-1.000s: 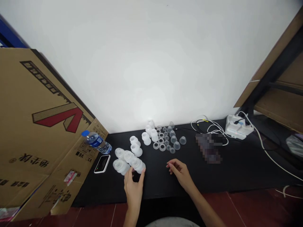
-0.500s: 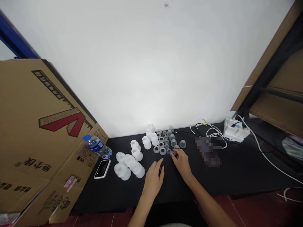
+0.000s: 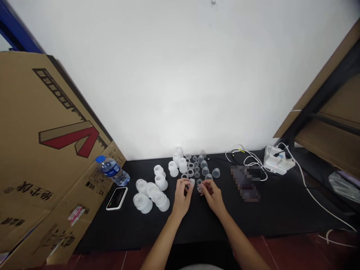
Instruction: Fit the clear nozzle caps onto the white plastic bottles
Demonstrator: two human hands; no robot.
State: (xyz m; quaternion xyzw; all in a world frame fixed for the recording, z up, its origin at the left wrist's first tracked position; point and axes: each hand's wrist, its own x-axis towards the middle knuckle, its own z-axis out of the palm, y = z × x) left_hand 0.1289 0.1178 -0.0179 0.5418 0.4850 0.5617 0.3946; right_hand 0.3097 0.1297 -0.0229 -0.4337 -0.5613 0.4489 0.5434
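My left hand (image 3: 182, 199) pinches a translucent collar ring (image 3: 192, 182) between thumb and fingertips. Close beside it, my right hand (image 3: 215, 195) has its fingers closed on a small clear bottle nipple (image 3: 200, 188), partly covered by the fingertips. Beyond the hands lie rows of loose rings (image 3: 190, 173), small clear nipples (image 3: 197, 174) and clear domed caps (image 3: 205, 171). Several open white baby bottles (image 3: 161, 182) stand to the left and behind. Nearer on the left is a group of white bottles with clear domed tops (image 3: 142, 203).
A water bottle (image 3: 114, 170) leans against the large cardboard box (image 3: 25, 150) on the left, with a white-framed phone (image 3: 117, 198) before it. White cables (image 3: 254, 159) and a power strip (image 3: 278, 160) occupy the right. A pale wall (image 3: 174, 75) bounds the black table (image 3: 253, 217).
My left hand has moved forward from the bare tabletop and taken up a ring. My right hand has drawn slightly back and left with the nipple. The view has tilted a little.
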